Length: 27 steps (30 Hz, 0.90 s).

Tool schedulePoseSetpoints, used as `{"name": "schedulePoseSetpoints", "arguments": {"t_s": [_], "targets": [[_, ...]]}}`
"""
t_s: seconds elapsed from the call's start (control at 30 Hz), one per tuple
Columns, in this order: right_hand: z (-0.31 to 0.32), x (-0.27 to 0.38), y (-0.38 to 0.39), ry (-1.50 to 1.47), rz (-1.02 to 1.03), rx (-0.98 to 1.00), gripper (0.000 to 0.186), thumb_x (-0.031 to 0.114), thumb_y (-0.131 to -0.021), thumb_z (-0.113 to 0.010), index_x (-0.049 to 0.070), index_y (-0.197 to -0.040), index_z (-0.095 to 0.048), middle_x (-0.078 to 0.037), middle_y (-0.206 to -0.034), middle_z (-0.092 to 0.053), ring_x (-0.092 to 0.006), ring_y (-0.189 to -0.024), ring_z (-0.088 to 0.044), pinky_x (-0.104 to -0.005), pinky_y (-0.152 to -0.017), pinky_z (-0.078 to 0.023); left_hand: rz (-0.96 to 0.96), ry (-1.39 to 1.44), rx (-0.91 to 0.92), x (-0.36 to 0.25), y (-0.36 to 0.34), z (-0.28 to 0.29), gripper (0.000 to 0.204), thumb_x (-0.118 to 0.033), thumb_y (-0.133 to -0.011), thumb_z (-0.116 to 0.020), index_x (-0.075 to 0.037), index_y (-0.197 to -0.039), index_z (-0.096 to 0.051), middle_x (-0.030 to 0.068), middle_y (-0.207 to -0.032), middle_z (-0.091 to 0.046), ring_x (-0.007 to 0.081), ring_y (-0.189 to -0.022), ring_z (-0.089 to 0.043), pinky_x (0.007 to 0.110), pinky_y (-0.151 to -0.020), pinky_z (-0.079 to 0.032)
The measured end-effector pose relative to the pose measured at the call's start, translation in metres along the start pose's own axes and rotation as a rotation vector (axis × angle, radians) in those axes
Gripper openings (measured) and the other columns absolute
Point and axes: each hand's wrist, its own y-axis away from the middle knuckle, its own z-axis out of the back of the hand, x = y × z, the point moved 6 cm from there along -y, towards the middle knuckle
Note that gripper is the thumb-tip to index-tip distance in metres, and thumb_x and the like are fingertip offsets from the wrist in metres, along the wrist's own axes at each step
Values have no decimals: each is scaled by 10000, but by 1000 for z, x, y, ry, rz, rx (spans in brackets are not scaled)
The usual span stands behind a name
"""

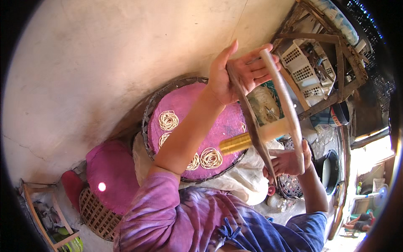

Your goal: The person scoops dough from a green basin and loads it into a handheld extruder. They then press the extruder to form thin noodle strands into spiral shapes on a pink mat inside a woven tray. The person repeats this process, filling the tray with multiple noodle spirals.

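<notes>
A person in a purple and blue tie-dyed shirt (197,218) holds up a wooden tool (275,129): two long, smooth, slightly bowed bars, one dark brown (250,119), one pale (287,105). A stout, pale round piece spans the gap between them, and a shiny, ribbed, brass-yellow cylinder (235,143) juts out past the dark bar.

The left hand (243,73) is at the upper ends, opened wide, thumb standing away; the dark bar crosses its palm and the pale bar's tip lies in front of its fingertips. The right hand (287,162) is at the lower ends, its fingers spread behind both bars; how tightly they close, I cannot tell.

Beneath the left forearm sits a round woven tray (146,126) with a dark rim, covered in coarse pink-purple cloth (191,101). Cream, string-like coils (211,158) lie near the cloth's edge, some partly hidden by the arm. The brass cylinder's end hangs over the tray's right side.

A plain plaster wall (126,46) rises beyond the left thumb; right of the fingertips, a rough wooden shelf (310,38) with a white plastic crate (303,73) crowds that side.
</notes>
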Motion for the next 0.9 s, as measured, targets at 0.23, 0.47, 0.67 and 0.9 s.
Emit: {"name": "schedulePoseSetpoints", "arguments": {"t_s": [0.23, 0.47, 0.67, 0.9], "targets": [[42, -1, -5, 170, -192, -401, 860, 668, -923, -389, -38, -1408, -322, -316, -1114, -611, -375, -954, -653, -450, -883, -513, -138, 394, -149, 58, 35, 131, 492, -524, -932, -547, -81, -1145, -552, 106, -1044, -593, 295, -1060, -550, 449, -986, -433], [28, 23, -13, 557, -193, -583, 708, 581, -990, -364, -51, -1287, -480, -213, -1016, -661, -252, -836, -687, -374, -743, -565, -284, 342, -120, 17, 41, 131, 516, -561, -925, -520, -63, -1049, -584, 98, -953, -607, 286, -983, -565, 397, -916, -462], [-4, 37, 3, 524, -248, -686, 670, 538, -986, -418, -66, -1253, -531, -175, -931, -684, -240, -731, -706, -346, -669, -590, -321, 385, -133, 27, 46, 98, 523, -561, -925, -518, -55, -1046, -576, 93, -951, -599, 281, -928, -561, 404, -904, -460], [-4, 45, -6, 677, -74, -658, 681, 544, -961, -461, -98, -1161, -566, -193, -897, -683, -250, -728, -699, -354, -658, -584, -307, 149, -172, 3, 31, 90, 367, -535, -949, -492, -179, -975, -581, -19, -881, -618, 182, -877, -600, 427, -820, -471]]}}
